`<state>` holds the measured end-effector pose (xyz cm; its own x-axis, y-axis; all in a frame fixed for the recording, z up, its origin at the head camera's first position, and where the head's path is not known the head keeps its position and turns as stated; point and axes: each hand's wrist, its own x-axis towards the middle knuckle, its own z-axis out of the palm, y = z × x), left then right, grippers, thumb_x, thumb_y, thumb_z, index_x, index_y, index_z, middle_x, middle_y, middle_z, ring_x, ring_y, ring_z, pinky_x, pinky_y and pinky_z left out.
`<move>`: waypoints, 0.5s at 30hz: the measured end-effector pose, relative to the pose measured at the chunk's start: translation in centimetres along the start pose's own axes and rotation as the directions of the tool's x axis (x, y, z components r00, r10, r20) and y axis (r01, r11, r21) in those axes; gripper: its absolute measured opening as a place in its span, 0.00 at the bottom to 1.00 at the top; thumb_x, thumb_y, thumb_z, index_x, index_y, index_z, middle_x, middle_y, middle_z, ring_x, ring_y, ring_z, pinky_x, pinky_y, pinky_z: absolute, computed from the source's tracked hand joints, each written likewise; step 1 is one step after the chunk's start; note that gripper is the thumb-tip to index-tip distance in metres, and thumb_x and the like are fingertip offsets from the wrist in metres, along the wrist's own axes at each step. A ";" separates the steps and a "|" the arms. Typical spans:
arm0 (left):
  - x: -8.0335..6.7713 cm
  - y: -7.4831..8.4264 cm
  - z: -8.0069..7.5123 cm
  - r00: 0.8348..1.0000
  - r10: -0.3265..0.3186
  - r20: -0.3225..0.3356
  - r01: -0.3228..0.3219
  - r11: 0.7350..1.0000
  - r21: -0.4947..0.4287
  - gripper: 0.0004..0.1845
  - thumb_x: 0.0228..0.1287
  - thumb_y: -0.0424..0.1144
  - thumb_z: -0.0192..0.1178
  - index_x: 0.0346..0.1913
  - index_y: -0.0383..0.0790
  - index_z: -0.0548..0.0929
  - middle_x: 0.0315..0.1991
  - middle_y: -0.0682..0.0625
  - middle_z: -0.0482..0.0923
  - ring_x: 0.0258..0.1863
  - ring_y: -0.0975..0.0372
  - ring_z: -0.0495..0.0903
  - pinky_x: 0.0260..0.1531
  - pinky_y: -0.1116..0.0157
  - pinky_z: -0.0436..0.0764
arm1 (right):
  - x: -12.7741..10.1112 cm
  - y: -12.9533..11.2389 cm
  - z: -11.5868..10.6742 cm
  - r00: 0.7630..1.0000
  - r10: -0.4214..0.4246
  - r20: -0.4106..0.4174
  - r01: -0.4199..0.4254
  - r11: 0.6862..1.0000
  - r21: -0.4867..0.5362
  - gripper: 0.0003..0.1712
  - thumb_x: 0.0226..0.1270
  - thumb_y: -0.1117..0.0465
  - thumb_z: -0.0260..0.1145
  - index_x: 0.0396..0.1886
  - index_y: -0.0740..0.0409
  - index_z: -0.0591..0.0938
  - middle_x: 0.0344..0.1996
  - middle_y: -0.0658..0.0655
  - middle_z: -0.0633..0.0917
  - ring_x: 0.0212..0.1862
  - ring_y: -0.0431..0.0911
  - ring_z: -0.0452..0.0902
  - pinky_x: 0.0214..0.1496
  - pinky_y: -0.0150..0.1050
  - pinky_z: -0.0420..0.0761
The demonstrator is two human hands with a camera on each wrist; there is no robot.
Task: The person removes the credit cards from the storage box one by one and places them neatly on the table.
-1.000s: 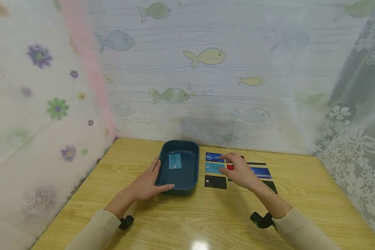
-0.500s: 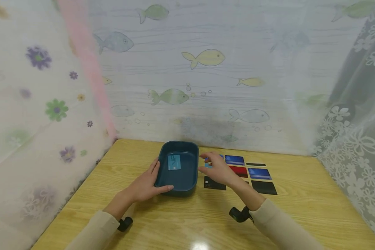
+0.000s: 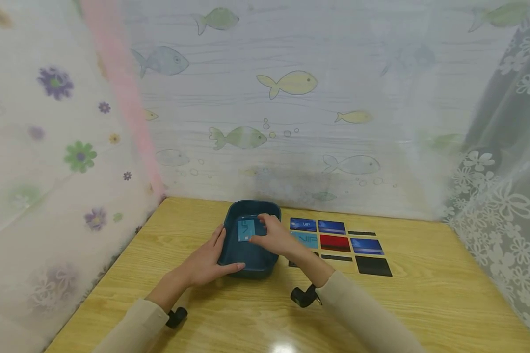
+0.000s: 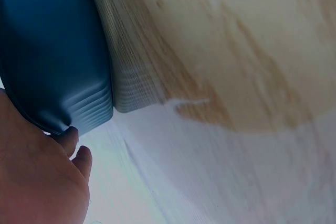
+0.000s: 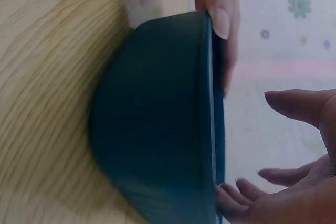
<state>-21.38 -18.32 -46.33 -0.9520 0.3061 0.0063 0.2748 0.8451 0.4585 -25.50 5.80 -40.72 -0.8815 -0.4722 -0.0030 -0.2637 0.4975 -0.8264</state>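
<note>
A dark blue rectangular plastic container (image 3: 248, 257) stands on the table with a light blue VIP card (image 3: 246, 230) lying in it. My left hand (image 3: 203, 260) holds the container at its near left corner, thumb over the near rim and fingers along the left wall. Above the container, my right hand (image 3: 276, 238) is spread, thumb apart from the fingers and close to the card's right edge. Nothing shows between them in the right wrist view, where the hand (image 5: 299, 182) is beside the container's rim (image 5: 207, 108).
Rows of cards lie right of the container: a dark blue VIP card (image 3: 303, 224), a red card (image 3: 334, 243), blue cards, a black card (image 3: 373, 265) and gold ones with black stripes. My right forearm covers some. A fish-print curtain (image 3: 265, 147) hangs behind the wooden table (image 3: 424, 294).
My right hand has moved left from over the rows of cards to above the container, uncovering several cards. My left hand and the container stay in place.
</note>
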 end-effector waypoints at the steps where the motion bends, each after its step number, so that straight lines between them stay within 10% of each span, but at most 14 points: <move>1: 0.0 0.0 0.0 1.000 -0.001 0.000 0.001 1.000 0.000 0.68 0.57 0.83 0.52 0.83 0.35 0.41 0.84 0.45 0.33 0.80 0.45 0.52 0.72 0.44 0.64 | 0.4 0.0 0.3 1.000 0.012 0.000 -0.012 1.000 -0.004 0.44 0.71 0.54 0.69 0.79 0.65 0.60 0.75 0.68 0.63 0.73 0.64 0.64 0.67 0.60 0.73; 15: -0.2 0.0 -0.1 1.000 0.003 0.009 -0.003 1.000 -0.009 0.66 0.60 0.80 0.53 0.83 0.35 0.42 0.84 0.45 0.32 0.79 0.44 0.52 0.71 0.43 0.65 | 3.9 0.9 4.5 0.989 0.126 -0.082 -0.129 0.991 -0.038 0.53 0.68 0.55 0.73 0.80 0.71 0.53 0.77 0.75 0.53 0.77 0.68 0.54 0.71 0.63 0.66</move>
<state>-21.22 -18.38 -46.24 -0.9498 0.3127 -0.0006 0.2763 0.8402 0.4666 -27.42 1.13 -44.03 -0.9368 -0.3445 -0.0610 -0.1621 0.5818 -0.7970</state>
